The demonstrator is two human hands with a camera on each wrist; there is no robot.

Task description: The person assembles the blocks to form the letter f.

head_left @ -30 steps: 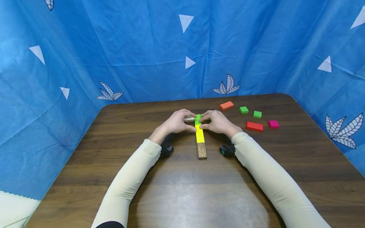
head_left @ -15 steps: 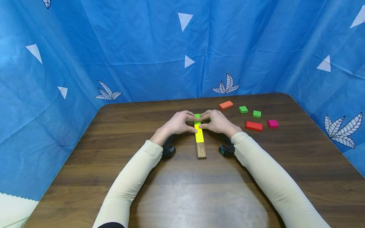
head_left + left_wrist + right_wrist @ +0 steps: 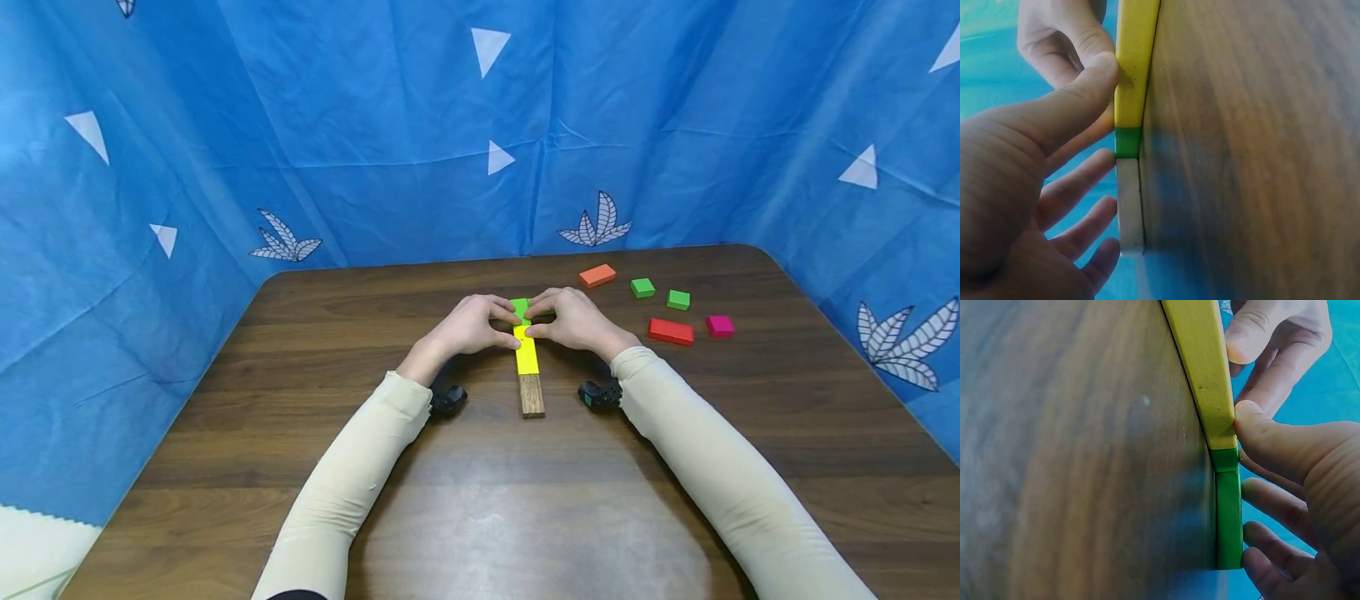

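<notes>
Blocks lie in a line ahead of me: a brown wooden block (image 3: 532,397) nearest, a yellow block (image 3: 527,358) beyond it, then a small green block (image 3: 520,307). A white block (image 3: 1129,206) extends to the left of the green one, and a longer green block (image 3: 1229,519) to the right. My left hand (image 3: 468,325) rests its thumb tip on the yellow block's top, its spread fingers along the white and green blocks. Opposite, the thumb of my right hand (image 3: 573,321) touches the yellow block, and its fingertips lie along the longer green block.
Loose blocks lie at the back right: an orange block (image 3: 597,276), two small green blocks (image 3: 642,288), a red block (image 3: 671,332) and a magenta block (image 3: 720,327). A blue curtain (image 3: 405,150) hangs behind the brown table (image 3: 480,483).
My left hand has shifted slightly, its fingers covering the white block that showed a second ago in the head view. The right hand stays nearly still, and the loose blocks have not moved.
</notes>
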